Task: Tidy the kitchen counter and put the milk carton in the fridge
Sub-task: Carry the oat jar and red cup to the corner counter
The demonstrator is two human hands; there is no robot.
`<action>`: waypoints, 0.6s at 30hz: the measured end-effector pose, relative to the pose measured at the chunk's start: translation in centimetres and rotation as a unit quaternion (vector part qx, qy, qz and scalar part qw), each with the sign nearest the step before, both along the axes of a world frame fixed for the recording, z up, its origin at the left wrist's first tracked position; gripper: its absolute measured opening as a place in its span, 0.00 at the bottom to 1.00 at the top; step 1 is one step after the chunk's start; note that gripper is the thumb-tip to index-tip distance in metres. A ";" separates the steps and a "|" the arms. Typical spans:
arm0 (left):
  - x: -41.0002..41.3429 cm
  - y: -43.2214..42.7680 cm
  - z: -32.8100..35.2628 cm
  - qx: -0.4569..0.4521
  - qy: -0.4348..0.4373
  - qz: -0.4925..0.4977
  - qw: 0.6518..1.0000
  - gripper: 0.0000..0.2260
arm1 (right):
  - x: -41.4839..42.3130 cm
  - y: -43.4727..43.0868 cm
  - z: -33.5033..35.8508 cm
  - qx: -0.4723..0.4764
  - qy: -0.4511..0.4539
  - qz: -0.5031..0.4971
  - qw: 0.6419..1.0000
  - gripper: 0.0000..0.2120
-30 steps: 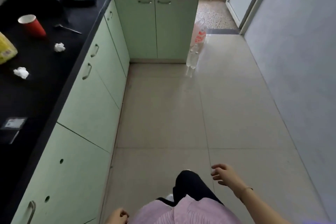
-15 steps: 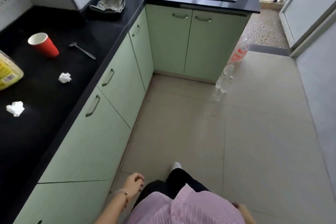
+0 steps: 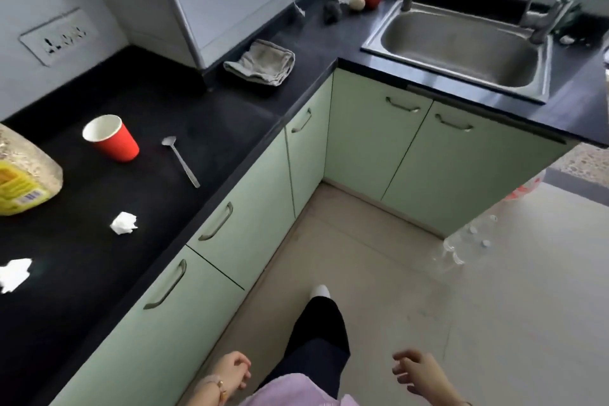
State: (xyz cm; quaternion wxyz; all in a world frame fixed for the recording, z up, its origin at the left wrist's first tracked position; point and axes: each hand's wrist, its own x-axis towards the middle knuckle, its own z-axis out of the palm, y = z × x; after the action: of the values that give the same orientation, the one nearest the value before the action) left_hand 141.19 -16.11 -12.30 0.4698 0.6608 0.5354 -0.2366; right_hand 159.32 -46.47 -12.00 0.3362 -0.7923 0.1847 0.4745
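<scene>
two hands are seen at 6 o'clock, the left hand (image 3: 230,376) loosely curled, the right hand (image 3: 416,374) half spread; nothing is held. no milk carton or fridge is in view. on the counter (image 3: 204,128) a red cup (image 3: 112,138) stands at 9 o'clock, a spoon (image 3: 181,161) beside it, two paper wads (image 3: 124,223) nearer. the cup could be tipped by a careless reach. writing on the yellow-labelled bag (image 3: 23,181) cannot be read.

A home kitchen: black counter (image 3: 211,128), steel sink (image 3: 461,46), cabinets (image 3: 405,145).
</scene>
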 end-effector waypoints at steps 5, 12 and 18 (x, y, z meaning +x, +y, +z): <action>5.7 3.7 1.5 0.023 -0.042 0.119 0.992 0.15 | 12.3 8.8 2.8 0.033 -0.044 0.128 0.990 0.11; 17.0 10.9 11.3 0.144 -0.235 0.138 0.951 0.12 | 23.7 25.6 9.7 0.172 -0.146 0.334 0.915 0.12; 19.2 16.0 15.2 0.412 -0.169 0.211 0.870 0.10 | 26.9 39.0 14.3 0.291 -0.151 0.445 0.833 0.16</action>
State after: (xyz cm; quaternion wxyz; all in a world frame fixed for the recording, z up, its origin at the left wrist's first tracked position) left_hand 160.38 -0.07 2.91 0.2768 0.6957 0.6232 0.2258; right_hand 186.22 -7.51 2.31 0.3272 -0.7160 -0.3879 0.4794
